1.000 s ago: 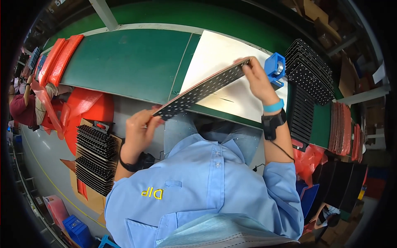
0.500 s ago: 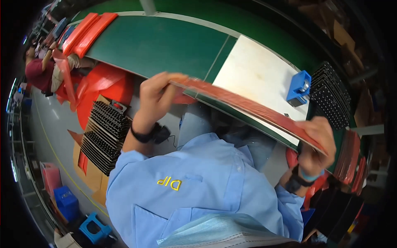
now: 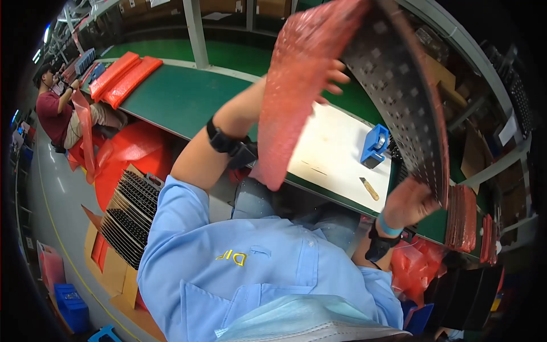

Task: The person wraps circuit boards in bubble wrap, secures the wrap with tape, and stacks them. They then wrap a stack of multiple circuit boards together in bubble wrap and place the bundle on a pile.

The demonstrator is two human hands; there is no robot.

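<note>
A black panel dotted with pale square spots point(image 3: 393, 85) is raised in front of me, tilted, with a red rim along its outer edge. Red bubble wrap point(image 3: 296, 74) hangs from its top and droops to the left. My left hand point(image 3: 333, 82) reaches behind the wrap; its fingers poke out past the wrap's edge, spread apart, and the palm is hidden. At the panel's lower corner my right hand point(image 3: 409, 204) is closed on its edge, slightly blurred. Below, a white board point(image 3: 336, 176) bears a blue tape dispenser point(image 3: 375, 147) and a utility knife point(image 3: 369, 188).
Red wrapped packs point(image 3: 122, 80) lie at the far left of the green table point(image 3: 182, 100). Black panels point(image 3: 134, 214) are stacked on cardboard at my left. Upright red-wrapped panels point(image 3: 461, 219) stand at right. A seated person point(image 3: 57, 108) works at the far left.
The panel with its red wrap has swung from a low, edge-on position to upright and higher. My left hand has moved up and right, behind the wrap. The knife has come into view.
</note>
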